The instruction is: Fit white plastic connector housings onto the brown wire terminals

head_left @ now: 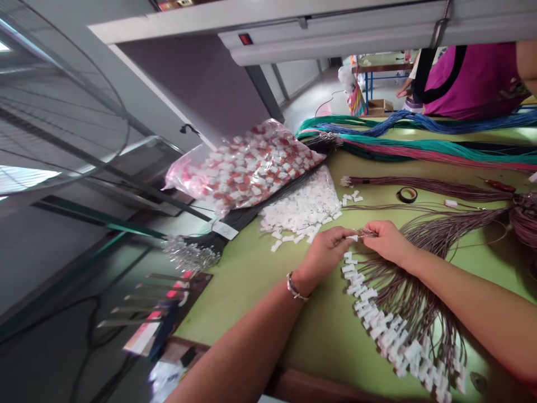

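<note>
My left hand (331,249) pinches a small white plastic connector (353,238) at its fingertips. Close against it, my right hand (388,239) is closed on thin brown wires with metal tips. The two hands meet just above the green tabletop. Below them fans a bundle of brown wires (415,280), whose ends carry a curved row of white connectors (381,324). A heap of loose white connectors (300,210) lies beyond my left hand, partly on a clear bag.
A clear bag of white and orange connectors (255,168) stands behind the heap. Black tape (406,195), a red-handled tool (499,185) and green, blue and pink wires (419,143) lie further back. Black wires (188,252) overhang the left edge. A person in magenta (482,84) is across the table.
</note>
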`<state>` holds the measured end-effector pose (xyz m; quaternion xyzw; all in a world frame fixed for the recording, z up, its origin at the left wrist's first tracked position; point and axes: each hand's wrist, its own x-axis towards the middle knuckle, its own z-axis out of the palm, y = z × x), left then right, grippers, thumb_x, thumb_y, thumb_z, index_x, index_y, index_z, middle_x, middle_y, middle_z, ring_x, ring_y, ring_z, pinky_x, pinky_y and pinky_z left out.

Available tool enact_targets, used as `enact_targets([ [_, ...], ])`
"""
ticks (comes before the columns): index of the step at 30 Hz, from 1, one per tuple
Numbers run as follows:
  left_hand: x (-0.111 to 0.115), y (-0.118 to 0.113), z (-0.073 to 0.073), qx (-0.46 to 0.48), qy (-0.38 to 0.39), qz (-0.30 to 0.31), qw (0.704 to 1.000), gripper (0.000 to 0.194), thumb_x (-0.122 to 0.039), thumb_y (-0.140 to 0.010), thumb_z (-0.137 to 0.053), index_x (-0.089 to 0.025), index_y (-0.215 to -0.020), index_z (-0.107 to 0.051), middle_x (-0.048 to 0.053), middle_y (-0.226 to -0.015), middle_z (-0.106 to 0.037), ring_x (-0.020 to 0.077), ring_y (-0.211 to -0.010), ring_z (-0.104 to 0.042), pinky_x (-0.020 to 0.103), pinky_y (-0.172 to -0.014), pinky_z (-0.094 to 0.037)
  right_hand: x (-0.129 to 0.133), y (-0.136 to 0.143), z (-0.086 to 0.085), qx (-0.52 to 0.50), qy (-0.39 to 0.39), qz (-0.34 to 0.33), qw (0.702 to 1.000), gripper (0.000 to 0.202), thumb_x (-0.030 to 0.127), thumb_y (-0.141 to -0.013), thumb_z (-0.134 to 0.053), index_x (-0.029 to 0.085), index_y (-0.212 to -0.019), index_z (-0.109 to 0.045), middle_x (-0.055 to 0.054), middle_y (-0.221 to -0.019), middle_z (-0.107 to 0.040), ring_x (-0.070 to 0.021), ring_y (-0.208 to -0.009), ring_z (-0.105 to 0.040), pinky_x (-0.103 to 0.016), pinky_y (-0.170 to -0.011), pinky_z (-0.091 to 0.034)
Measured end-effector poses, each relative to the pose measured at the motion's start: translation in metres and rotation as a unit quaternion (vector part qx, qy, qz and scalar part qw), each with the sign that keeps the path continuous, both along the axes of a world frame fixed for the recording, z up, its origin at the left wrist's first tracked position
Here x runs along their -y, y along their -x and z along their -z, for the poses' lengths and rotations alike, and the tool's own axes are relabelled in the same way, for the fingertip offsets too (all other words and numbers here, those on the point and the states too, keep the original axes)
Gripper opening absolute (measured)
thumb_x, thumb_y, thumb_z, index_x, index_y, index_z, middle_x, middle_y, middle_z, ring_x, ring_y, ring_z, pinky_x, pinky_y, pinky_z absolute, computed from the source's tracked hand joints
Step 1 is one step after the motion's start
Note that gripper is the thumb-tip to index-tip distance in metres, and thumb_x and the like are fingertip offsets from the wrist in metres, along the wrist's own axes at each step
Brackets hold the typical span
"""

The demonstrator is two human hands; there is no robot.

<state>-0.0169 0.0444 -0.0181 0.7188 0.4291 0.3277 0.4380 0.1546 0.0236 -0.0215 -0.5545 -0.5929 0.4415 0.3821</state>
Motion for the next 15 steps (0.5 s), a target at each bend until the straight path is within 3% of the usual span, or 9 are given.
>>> enact_targets([
  [3, 0.0, -0.004, 0.003, -0.026, -0.077, 0.015, 0.997, 0.015, -0.018, -0.075, -0.059, -0.022, -0.08, -0.072, 0.003, -0.072, -0.065, 0.0147, -0.067, -0.056, 0.025, -0.067, -0.043, 0.001, 0.001, -0.001, 0.035, -0.01, 0.011, 0.999, 0.013, 0.024, -0.059, -0.049, 0.018, -0.05, -0.042, 0.006, -0.046, -0.036, -0.0077, -0.049, -0.031, -0.021, -0.046, -0.023],
  [9, 0.003, -0.008, 0.009, -0.067, -0.121, 0.015, 0.99, 0.018, -0.016, -0.078, -0.055, -0.021, -0.083, -0.072, 0.004, -0.073, -0.065, 0.0161, -0.068, -0.057, 0.026, -0.067, -0.042, 0.001, 0.005, 0.0, 0.094, -0.016, 0.028, 0.995, 0.014, 0.025, -0.06, -0.052, 0.018, -0.05, -0.044, 0.005, -0.045, -0.04, -0.0086, -0.049, -0.034, -0.022, -0.047, -0.024],
  [15, 0.001, -0.002, 0.009, -0.04, -0.031, 0.0, 0.999, 0.015, -0.02, -0.075, -0.06, -0.021, -0.083, -0.073, 0.003, -0.072, -0.068, 0.016, -0.066, -0.058, 0.025, -0.066, -0.044, -0.001, -0.003, -0.003, 0.043, 0.005, 0.006, 0.999, 0.019, 0.026, -0.061, -0.053, 0.018, -0.047, -0.043, 0.007, -0.043, -0.034, -0.0068, -0.046, -0.031, -0.021, -0.044, -0.021],
])
